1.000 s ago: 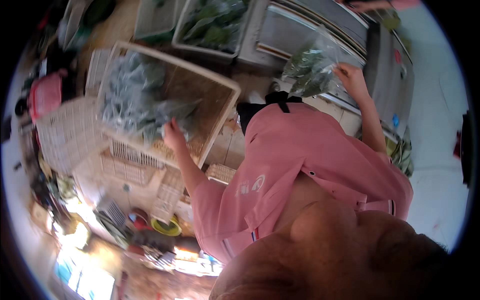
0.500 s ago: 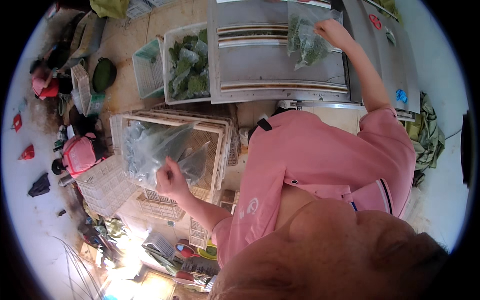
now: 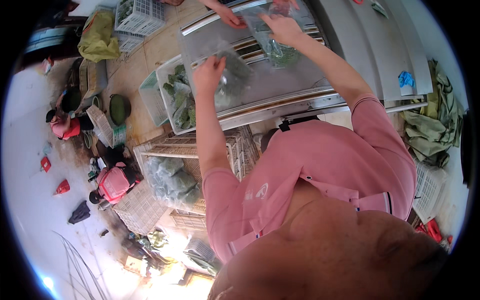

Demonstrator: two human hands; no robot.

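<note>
My left hand (image 3: 209,75) is raised over the metal table (image 3: 265,82), its fingers closed on the top of a clear plastic bag (image 3: 234,82). Motion smears that bag, and something dark green shows in it. To the right, my right hand (image 3: 285,31) is pinched on the upper part of another clear plastic bag (image 3: 282,54) with leafy greens in its lower end. At the far side, another person's hand (image 3: 229,16) reaches in close to this second bag. A further hand (image 3: 286,4) shows at the top edge, beside the bag's top.
Left of the table stands a white crate (image 3: 159,82) of bagged greens, beside a pale green basket (image 3: 150,100). Nearer, stacked crates (image 3: 240,145) hold filled clear bags (image 3: 172,182). A blue crumpled item (image 3: 406,79) lies at the right. Two people (image 3: 117,184) (image 3: 65,125) are at far left.
My left hand has moved from above the stacked crates to over the table, bringing a bag. My right hand has shifted left with its bag. Another person's hands have come in at the far side.
</note>
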